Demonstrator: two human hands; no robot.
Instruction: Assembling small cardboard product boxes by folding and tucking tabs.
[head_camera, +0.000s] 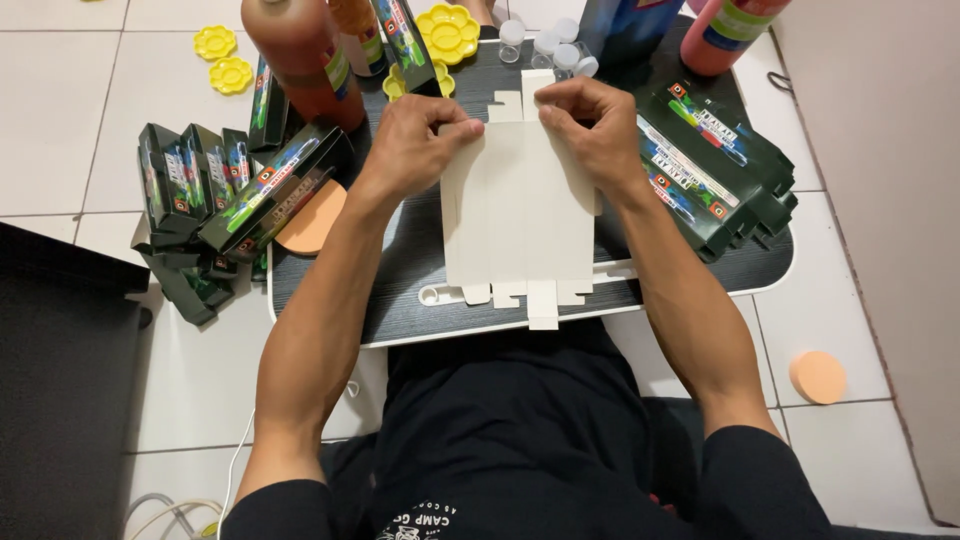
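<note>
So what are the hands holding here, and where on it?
Both hold the flat white carton at its far end: left hand on the left top edge, right hand on the right, fingers pinching near the flaps.

A flat, unfolded pale carton blank (520, 205), plain side up, lies lengthwise on the dark table (400, 290) under my left grip (415, 140) and right grip (590, 125). Folded dark-green cartons with bright multicoloured panels sit stacked at my right (715, 170); more heap at my left (225, 195), spilling onto the floor. Bottles behind carry colourful labels (340, 70).
</note>
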